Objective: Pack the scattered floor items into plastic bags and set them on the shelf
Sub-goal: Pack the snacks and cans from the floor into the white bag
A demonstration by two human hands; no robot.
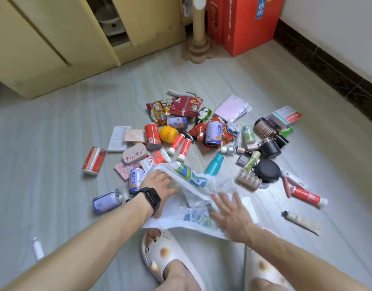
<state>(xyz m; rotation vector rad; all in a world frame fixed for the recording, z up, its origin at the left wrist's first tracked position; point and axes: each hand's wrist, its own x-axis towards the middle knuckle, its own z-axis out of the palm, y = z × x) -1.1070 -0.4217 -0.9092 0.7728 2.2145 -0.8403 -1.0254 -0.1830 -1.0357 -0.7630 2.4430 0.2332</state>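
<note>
A thin white plastic bag [196, 193] with blue and green print lies crumpled on the floor in front of my feet. My left hand [160, 182], a black watch on its wrist, lies on the bag's left part, its fingertips under the film. My right hand [231, 214] presses flat on the bag's lower right with fingers spread. Beyond the bag lie several scattered items: red cans [152, 136], purple cans [212, 133], red snack packets [182, 106], a teal bottle [214, 163], a round black case [267, 170] and a red tube [308, 197].
A yellow cabinet [44, 45] stands at the back left, a red carton [250, 24] and a cardboard post [198, 30] at the back. A dark skirting [328, 66] runs along the right wall. My slippered feet [166, 255] are just below the bag. A small white bottle [38, 248] lies at the lower left.
</note>
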